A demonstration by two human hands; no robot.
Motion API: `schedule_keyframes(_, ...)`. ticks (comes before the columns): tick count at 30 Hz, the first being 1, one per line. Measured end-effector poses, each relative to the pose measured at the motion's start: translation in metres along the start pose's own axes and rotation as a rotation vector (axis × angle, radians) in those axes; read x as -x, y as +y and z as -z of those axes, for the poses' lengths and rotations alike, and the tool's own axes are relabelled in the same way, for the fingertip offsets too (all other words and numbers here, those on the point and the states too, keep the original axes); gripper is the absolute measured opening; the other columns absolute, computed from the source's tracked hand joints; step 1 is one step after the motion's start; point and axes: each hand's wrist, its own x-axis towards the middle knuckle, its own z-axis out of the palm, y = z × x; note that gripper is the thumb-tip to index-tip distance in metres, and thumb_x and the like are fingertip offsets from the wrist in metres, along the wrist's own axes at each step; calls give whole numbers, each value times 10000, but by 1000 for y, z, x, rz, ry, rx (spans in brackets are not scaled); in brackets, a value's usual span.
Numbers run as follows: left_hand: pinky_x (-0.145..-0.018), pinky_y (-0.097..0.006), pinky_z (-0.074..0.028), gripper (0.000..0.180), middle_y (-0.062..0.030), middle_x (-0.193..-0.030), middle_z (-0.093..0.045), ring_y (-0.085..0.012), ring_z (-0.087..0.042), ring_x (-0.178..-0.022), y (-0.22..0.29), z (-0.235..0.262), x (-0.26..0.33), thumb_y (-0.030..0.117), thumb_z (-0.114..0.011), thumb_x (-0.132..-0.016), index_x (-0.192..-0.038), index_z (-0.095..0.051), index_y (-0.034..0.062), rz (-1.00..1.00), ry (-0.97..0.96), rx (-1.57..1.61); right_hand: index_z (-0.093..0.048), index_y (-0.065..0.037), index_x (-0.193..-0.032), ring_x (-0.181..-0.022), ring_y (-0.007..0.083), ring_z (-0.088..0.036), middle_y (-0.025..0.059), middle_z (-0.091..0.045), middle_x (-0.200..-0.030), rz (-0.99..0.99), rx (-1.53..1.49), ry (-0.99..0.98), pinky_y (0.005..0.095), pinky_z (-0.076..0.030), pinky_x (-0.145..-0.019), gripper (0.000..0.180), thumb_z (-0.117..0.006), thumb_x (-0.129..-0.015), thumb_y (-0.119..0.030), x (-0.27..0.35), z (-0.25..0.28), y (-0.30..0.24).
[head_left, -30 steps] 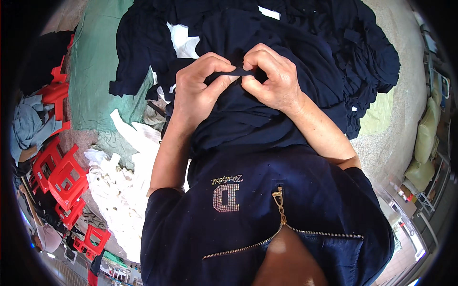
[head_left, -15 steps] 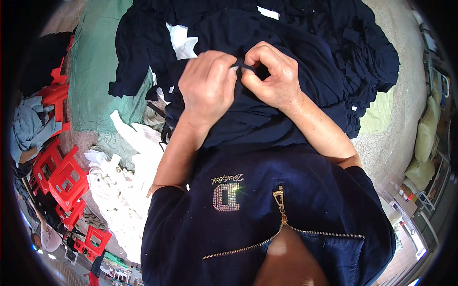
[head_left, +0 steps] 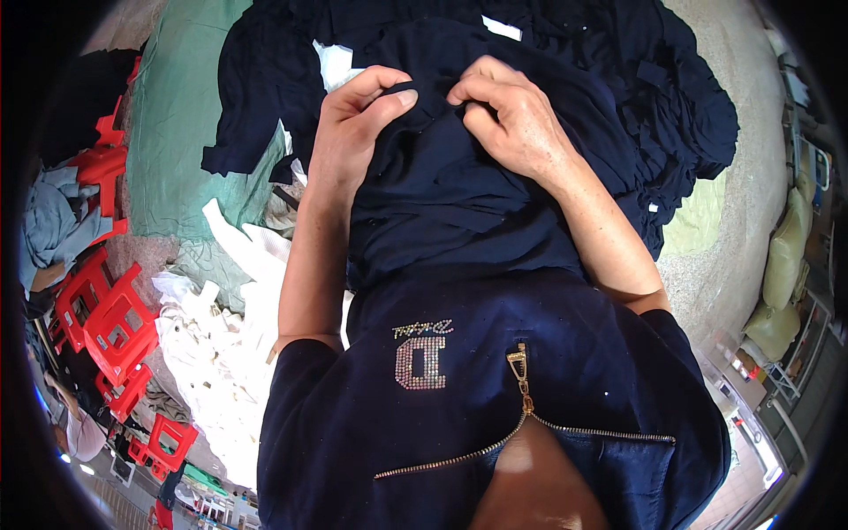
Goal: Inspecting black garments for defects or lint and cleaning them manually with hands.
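Observation:
A navy garment [head_left: 459, 199] of soft, thin cloth spreads in folds in front of me and over my lap. My left hand [head_left: 349, 124] pinches a dark edge of it between thumb and forefinger. A little to the right, my right hand [head_left: 517, 119] has its thumb and fingertips closed on the same cloth; the exact bit it grips is hard to make out. Slack fabric lies between the two hands. Both hands are above the garment, near the far end of my reach.
More dark cloth [head_left: 685, 110] is heaped beyond and to the right, with white pieces [head_left: 502, 28] among it. Green sheeting [head_left: 181, 132] lies at left, white garments [head_left: 208, 362] nearer. Red plastic stools [head_left: 119, 327] stand far left; yellowish sacks [head_left: 782, 265] are at right. Another person [head_left: 84, 433] is at lower left.
My hands have moved apart and slightly farther away. The left one shifted left and turned, showing its thumb. The cloth edge once stretched between them now hangs slack.

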Motion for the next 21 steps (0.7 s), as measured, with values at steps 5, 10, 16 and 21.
schedule_keyframes(5,-755,-173,-415,97,53,-848,-641,-15,-553,-807,2,-4,-4,41,-656,-916,-999,-691,4,-20,-54,-32,-675,-25,-1027,-826,267,-676,112,-699,-909,-17,-313,-13,367,-523,-765,244,-689,-939,-251,-16,0,-13)
schedule_keyframes(10,-843,-206,-444,130,4,-916,-681,-58,-600,-868,-10,-8,-7,32,-622,-907,-1007,-691,-15,16,46,260,-639,-3,-1072,-766,305,-669,167,-683,-856,-90,-128,-151,402,-520,-719,221,-699,-923,-154,-20,-4,-15)
schedule_keyframes(16,-950,-235,-373,153,-8,-944,-668,-89,-569,-957,-23,5,-24,91,-678,-866,-992,-701,7,81,169,297,-632,-85,-1071,-1062,244,-607,42,-628,-1097,506,101,178,404,-418,-941,354,-656,-755,73,-13,-15,-20)
schedule_keyframes(21,-868,-214,-399,121,3,-927,-659,-71,-561,-905,-24,3,-27,86,-670,-884,-978,-691,13,150,245,167,-638,-88,-1002,-951,228,-620,45,-647,-927,304,198,-38,406,-392,-941,245,-638,-805,57,-13,-24,-11)
